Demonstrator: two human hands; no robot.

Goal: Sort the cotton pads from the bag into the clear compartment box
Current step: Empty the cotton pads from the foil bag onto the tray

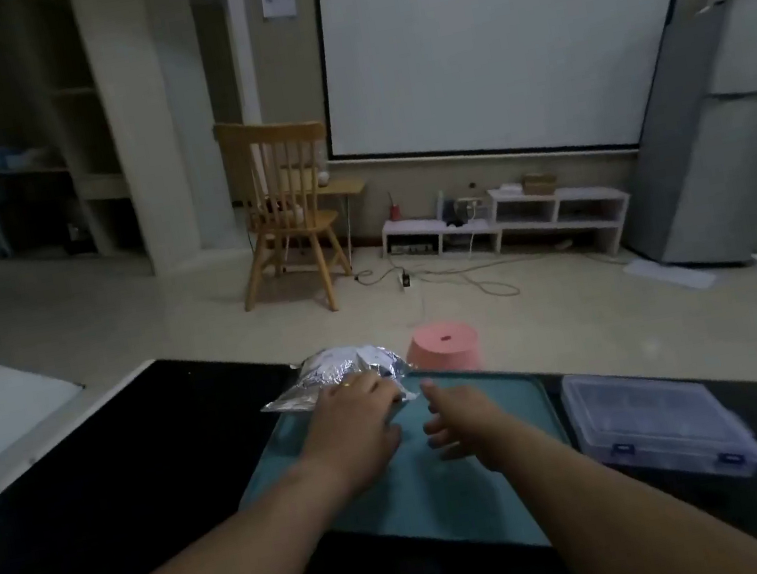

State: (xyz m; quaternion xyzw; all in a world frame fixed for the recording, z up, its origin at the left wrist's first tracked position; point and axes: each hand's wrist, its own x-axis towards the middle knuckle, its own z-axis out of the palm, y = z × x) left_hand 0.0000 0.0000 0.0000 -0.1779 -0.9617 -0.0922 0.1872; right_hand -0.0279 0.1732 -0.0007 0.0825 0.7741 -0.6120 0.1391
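Note:
A crinkled silver foil bag [339, 367] lies at the far edge of a teal tray [486, 418] on the black table. My left hand [356, 422] rests on the bag's near edge, with its fingers closed over the foil. Just to the right, my right hand [456, 416] hovers above the tray, fingers apart and holding nothing. The clear compartment box [655, 421] sits to the right of the tray with its lid closed and two blue latches facing me. No cotton pads are visible.
The black table [124, 476] reaches from the left to the right edge of the view. A pink stool [445, 345] stands on the floor just beyond the table. Farther off are a wooden chair [285, 212] and low white shelves [505, 222].

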